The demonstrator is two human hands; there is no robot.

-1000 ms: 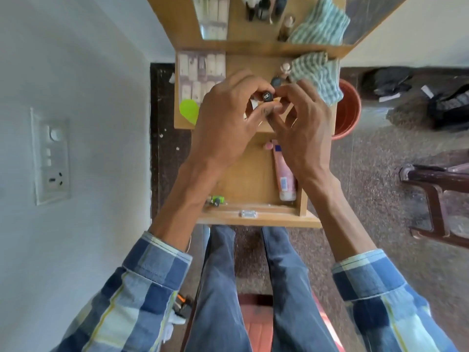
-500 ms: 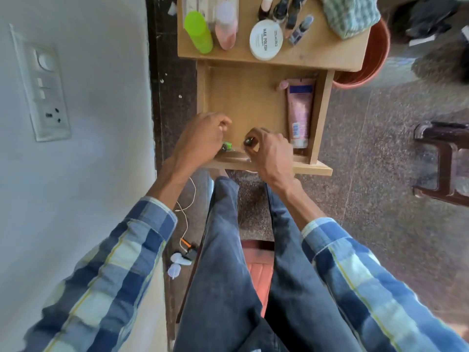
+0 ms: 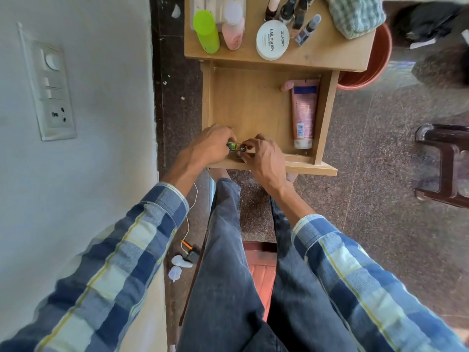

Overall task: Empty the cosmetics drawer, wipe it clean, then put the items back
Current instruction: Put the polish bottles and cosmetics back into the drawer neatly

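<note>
Standing over the open drawer (image 3: 256, 107), the person is working at its near edge, and to my eye the restocking is only getting started. Most of the cosmetics are waiting on the tabletop (image 3: 327, 53): the green bottle (image 3: 206, 31), the pink bottle (image 3: 233, 29), the white nail polish tub (image 3: 272, 39) and several small dark bottles, with the checked cloth (image 3: 355, 13) beside them. Lying along the drawer's right wall is the pink tube (image 3: 303, 111), long axis front to back, cap toward the person. The left hand (image 3: 208, 147) is pinching a small green bottle (image 3: 231, 146), which seems to be lying sideways. The right hand (image 3: 264, 158) is closing its fingertips on a small dark-capped bottle (image 3: 243, 149), touching the green one.
</note>
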